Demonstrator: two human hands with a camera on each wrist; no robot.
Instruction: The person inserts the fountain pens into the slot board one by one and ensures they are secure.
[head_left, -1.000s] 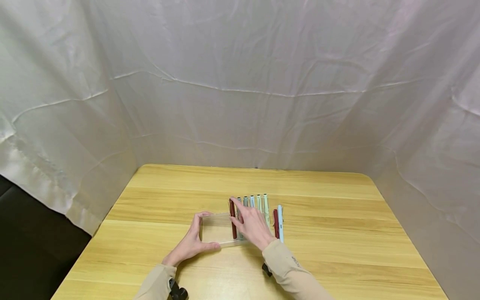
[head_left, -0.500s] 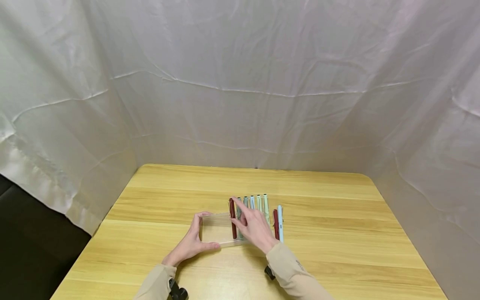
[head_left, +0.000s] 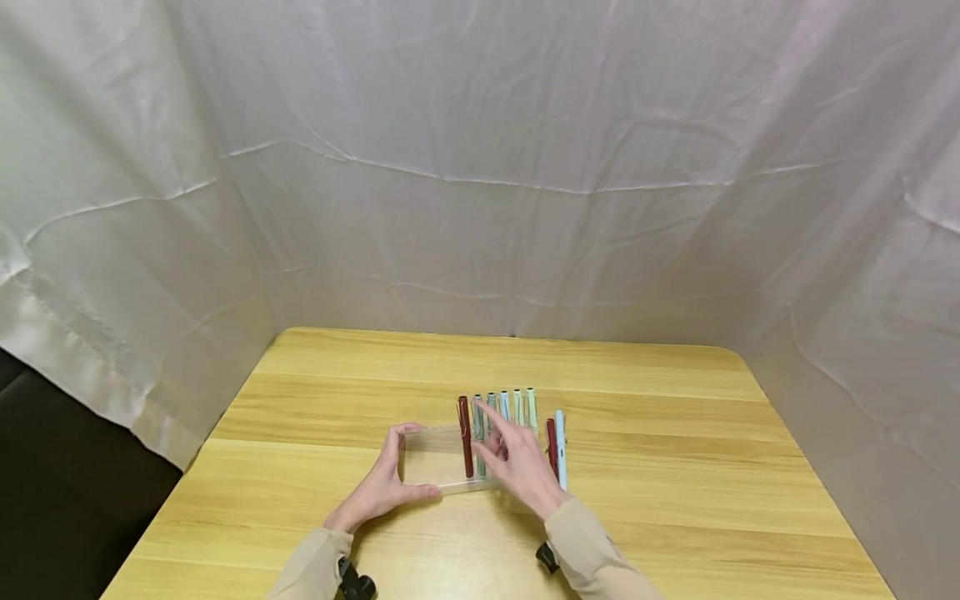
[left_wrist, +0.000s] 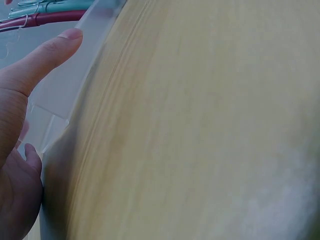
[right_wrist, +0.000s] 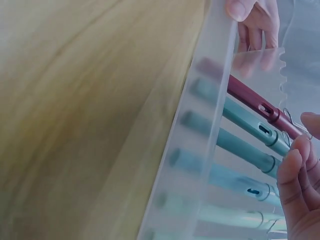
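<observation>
A clear plastic pen tray (head_left: 461, 488) with a notched edge lies on the table. My left hand (head_left: 384, 482) grips its left end, thumb along the near wall and fingers at the far side. Inside lies a row of capped pens: a dark red pen (head_left: 466, 442) leftmost, then two grey-green pens (right_wrist: 248, 123), a light blue pen (right_wrist: 240, 184) and pale green pens (head_left: 532, 405). Over the row is my right hand (head_left: 522, 473), index finger extended and the other fingers bent, nothing between them. It hides the lower ends of several pens in the head view.
Just right of the tray, another red pen (head_left: 552, 446) and a light blue pen (head_left: 561, 446) lie side by side on the wooden table (head_left: 675, 467). Pale curtains (head_left: 480, 250) hang behind and at both sides. A dark surface (head_left: 60, 483) shows at the left.
My right hand has drawn back to the right and nearer, off the top of the dark red pen, which now shows whole. My left hand and the tray have stayed put.
</observation>
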